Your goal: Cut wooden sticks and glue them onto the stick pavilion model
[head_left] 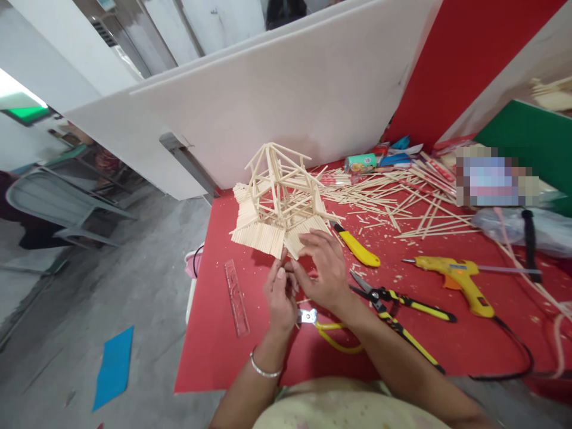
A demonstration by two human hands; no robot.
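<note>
A model built of thin wooden sticks (258, 237) stands toward the back of the red table, with an open pointed frame above flared, slatted panels. At its front corner, my left hand (281, 292) has its fingers closed together, the tips close to the panel edge. Whatever they pinch is too small to make out. Curled at the front right panel, my right hand (325, 271) grips its edge, the thumb reaching toward my left fingers. Yellow-handled scissors (337, 339) lie partly under my right forearm. Beside that arm rest yellow-and-black pruning shears (397, 304).
A yellow utility knife (360, 247), a yellow glue gun (465, 277) with its cord, and loose sticks (393, 196) lie to the right. A clear ruler (236, 298) lies left. Behind are a green can (361, 163) and a white partition (286, 107).
</note>
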